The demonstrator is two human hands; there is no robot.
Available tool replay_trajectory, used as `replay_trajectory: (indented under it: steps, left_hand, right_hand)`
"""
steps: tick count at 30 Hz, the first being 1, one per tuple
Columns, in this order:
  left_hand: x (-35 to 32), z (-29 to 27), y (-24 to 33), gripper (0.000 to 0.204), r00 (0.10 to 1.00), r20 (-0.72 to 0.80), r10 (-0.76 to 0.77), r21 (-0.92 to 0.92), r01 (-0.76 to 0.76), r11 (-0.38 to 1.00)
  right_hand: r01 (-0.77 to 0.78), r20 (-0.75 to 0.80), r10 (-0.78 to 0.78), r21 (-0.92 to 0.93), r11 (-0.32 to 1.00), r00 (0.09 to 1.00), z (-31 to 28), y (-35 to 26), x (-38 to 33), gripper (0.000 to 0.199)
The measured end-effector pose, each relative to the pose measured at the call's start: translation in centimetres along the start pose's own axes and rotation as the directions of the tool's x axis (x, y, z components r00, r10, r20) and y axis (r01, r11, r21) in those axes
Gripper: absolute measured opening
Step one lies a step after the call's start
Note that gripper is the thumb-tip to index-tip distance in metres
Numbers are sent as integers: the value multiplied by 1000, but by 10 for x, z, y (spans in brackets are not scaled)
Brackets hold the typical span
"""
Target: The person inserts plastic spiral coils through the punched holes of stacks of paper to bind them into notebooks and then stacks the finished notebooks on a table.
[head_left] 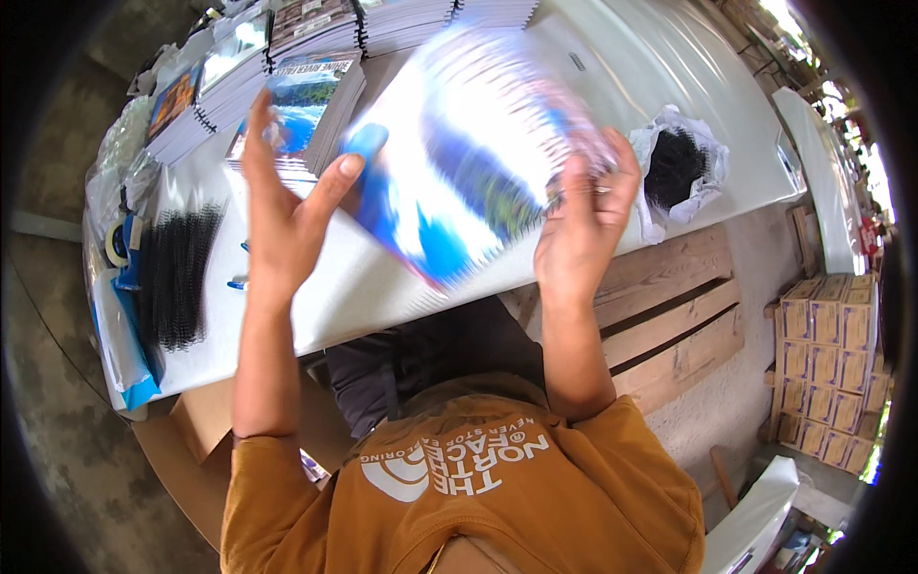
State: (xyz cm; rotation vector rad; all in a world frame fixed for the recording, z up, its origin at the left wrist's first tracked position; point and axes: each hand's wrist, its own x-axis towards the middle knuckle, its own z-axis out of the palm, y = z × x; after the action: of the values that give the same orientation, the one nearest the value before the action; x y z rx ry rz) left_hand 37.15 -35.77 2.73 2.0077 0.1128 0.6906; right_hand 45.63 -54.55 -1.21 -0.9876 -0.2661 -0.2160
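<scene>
A glossy sheaf of printed pages (pixel 478 153) in blue, white and green hangs tilted over the table, smeared by motion. My right hand (pixel 585 206) grips its right edge between thumb and fingers. My left hand (pixel 287 210) is open at the sheaf's left side, fingers spread and thumb pointing toward it; I cannot tell whether the thumb touches. Just behind the left hand lies a stack of booklets (pixel 311 110) with a blue waterfall cover. Left of that hand, a bundle of black spiral binding coils (pixel 177 277) rests on the table.
Bound books (pixel 316 29) with black spirals stand in piles along the far left. More black coils (pixel 677 167) sit in a white plastic bag at right. A tape dispenser (pixel 124 244) is at the left edge. A wooden pallet (pixel 669 316) and stacked cartons (pixel 827 364) are beyond the table.
</scene>
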Motion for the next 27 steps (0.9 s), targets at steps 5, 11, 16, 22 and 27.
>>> replay_trajectory:
  steps: [5, 11, 16, 22, 27]
  left_hand:
    - [4, 62, -55, 39, 936, -134, -325, -210, 293, 933]
    - [-13, 64, -106, 20, 985, -130, 116, 792, 33, 609]
    - [26, -20, -104, 45, 963, -20, 267, 935, -77, 345]
    - [-6, -57, -46, 28, 950, 155, -273, 843, 17, 537]
    - [-59, -83, 13, 19, 915, 401, 28, 313, -166, 935]
  right_hand:
    - [-14, -172, -44, -325, 946, 984, -30, 55, 0, 43]
    - [-31, -20, 43, -960, 280, 999, -67, 86, -19, 62]
    - [170, 70, -214, -853, 494, 974, -53, 77, -25, 59]
    - [429, 367, -245, -596, 679, 897, -32, 76, -40, 52]
    - [-35, 559, 96, -119, 992, 824, 0, 57, -34, 95]
